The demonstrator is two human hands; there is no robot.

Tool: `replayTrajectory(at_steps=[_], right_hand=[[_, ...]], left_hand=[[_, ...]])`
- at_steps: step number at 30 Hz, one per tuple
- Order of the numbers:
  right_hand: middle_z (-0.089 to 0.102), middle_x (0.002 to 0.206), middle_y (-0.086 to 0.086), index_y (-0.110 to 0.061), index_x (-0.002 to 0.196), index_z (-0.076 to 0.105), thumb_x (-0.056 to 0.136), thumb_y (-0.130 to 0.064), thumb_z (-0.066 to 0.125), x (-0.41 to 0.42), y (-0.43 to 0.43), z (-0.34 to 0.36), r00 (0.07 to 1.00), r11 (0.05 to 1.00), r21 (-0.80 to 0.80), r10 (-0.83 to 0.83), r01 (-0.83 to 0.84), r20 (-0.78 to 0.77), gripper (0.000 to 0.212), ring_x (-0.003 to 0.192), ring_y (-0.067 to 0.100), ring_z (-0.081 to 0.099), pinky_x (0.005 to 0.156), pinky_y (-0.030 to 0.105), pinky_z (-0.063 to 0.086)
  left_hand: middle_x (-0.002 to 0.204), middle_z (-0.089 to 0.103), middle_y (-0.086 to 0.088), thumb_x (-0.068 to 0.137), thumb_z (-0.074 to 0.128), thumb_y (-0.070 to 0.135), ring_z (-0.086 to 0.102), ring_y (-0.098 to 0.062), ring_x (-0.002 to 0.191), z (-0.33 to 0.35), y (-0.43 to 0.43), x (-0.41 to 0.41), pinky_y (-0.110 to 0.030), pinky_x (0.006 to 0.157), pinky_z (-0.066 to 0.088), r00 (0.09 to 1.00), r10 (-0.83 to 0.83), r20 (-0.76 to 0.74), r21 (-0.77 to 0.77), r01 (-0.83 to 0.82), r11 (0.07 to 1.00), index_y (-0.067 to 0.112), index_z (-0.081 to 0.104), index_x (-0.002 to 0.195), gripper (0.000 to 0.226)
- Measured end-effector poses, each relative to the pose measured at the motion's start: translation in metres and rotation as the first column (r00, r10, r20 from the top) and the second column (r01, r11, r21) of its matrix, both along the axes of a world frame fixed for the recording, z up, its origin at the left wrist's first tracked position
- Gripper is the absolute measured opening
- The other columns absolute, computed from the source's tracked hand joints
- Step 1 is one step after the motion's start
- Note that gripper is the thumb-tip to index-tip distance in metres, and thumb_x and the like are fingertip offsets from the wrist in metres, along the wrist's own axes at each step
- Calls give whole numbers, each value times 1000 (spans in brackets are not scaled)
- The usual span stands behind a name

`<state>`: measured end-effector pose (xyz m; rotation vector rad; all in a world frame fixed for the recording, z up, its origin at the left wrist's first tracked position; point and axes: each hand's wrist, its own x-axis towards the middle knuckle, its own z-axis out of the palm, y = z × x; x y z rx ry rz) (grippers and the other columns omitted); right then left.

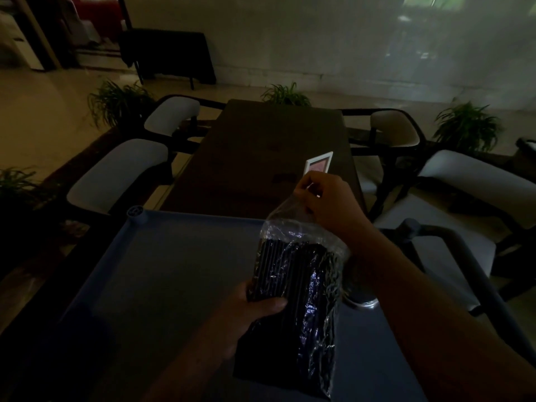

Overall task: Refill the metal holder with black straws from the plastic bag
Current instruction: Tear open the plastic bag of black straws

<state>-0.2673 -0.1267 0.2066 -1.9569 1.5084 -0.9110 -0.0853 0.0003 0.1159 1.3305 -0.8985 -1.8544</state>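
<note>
A clear plastic bag (301,285) packed with black straws (278,271) is held upright over a blue cart top (162,271). My left hand (255,306) grips the bag around its lower middle. My right hand (324,204) pinches the bag's crumpled open top, fingers closed on the plastic. A shiny metal holder (362,300) shows only as a rim behind the bag, under my right forearm; most of it is hidden.
Beyond the cart stands a dark long table (261,158) with a small white-framed card (319,162) on it. White-cushioned chairs (121,175) flank the table on both sides. Potted plants (467,126) line the floor. The room is dim.
</note>
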Motion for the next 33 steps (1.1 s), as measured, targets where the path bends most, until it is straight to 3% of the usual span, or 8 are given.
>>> replayTrajectory(at_steps=[4, 8, 13, 16, 21, 27, 30, 33], right_hand=[[53, 80, -18, -24, 91, 60, 92, -20, 61, 2, -12, 9, 982, 994, -12, 105, -108, -157, 5, 74, -6, 52, 65, 9, 36], [63, 90, -5, -17, 96, 66, 90, -21, 63, 2, -25, 18, 957, 979, 30, 202, -200, -209, 8, 82, 5, 60, 68, 15, 43], [61, 83, -13, -16, 103, 65, 91, -28, 63, 1, -32, 33, 918, 955, 69, 295, -287, -264, 18, 67, -8, 60, 64, 11, 44], [62, 82, -13, -14, 106, 64, 89, -29, 65, -5, -28, 40, 925, 939, 107, 341, -326, -170, 22, 61, -15, 59, 54, 5, 46], [61, 91, -17, -20, 114, 62, 85, -42, 65, -9, -18, 38, 866, 905, 173, 423, -389, -266, 37, 79, -7, 61, 68, 9, 43], [59, 81, -14, -27, 89, 61, 90, -26, 63, -19, -20, 33, 875, 929, 114, 369, -352, -313, 3, 74, -3, 58, 69, 14, 42], [67, 78, -4, -31, 80, 61, 91, -24, 62, -26, -27, 33, 908, 935, 128, 352, -330, -226, 13, 70, 3, 65, 72, 23, 54], [66, 72, -5, -29, 78, 62, 92, -21, 62, -30, -35, 31, 919, 932, 153, 354, -330, -175, 16, 62, -3, 64, 67, 20, 52]], left_hand=[[98, 76, -12, 62, 79, 10, 72, -30, 92, -1, 2, 2, -40, 76, 57, 1000, 9, -21, 4, -9, 1000, 3, 62, 114, 55], [96, 77, -11, 65, 77, 8, 74, -28, 89, -3, 5, 4, -37, 73, 57, 999, -9, -45, -4, 8, 1000, 6, 63, 111, 48], [95, 77, -11, 64, 78, 13, 74, -28, 88, -3, 7, 8, -39, 74, 56, 999, 15, -34, -29, -16, 999, 7, 63, 112, 51], [99, 76, -13, 65, 80, 16, 73, -32, 92, -4, 7, 12, -42, 77, 55, 999, 28, -36, -25, -29, 999, 6, 62, 115, 54], [105, 74, -16, 70, 79, 15, 71, -35, 96, -3, 6, 16, -46, 81, 55, 999, 30, -38, -10, -31, 999, 7, 59, 118, 52], [108, 73, -16, 73, 78, 12, 71, -33, 98, -3, 5, 14, -43, 80, 57, 1000, 9, -23, -4, -9, 1000, 8, 59, 120, 51], [101, 76, -15, 68, 79, 13, 73, -32, 92, -5, 6, 13, -42, 78, 55, 1000, 4, -11, -12, -4, 1000, 7, 63, 115, 50], [98, 76, -13, 64, 82, 16, 74, -30, 89, -4, 8, 11, -40, 75, 55, 1000, -9, -7, -21, 9, 1000, 8, 64, 113, 52]])
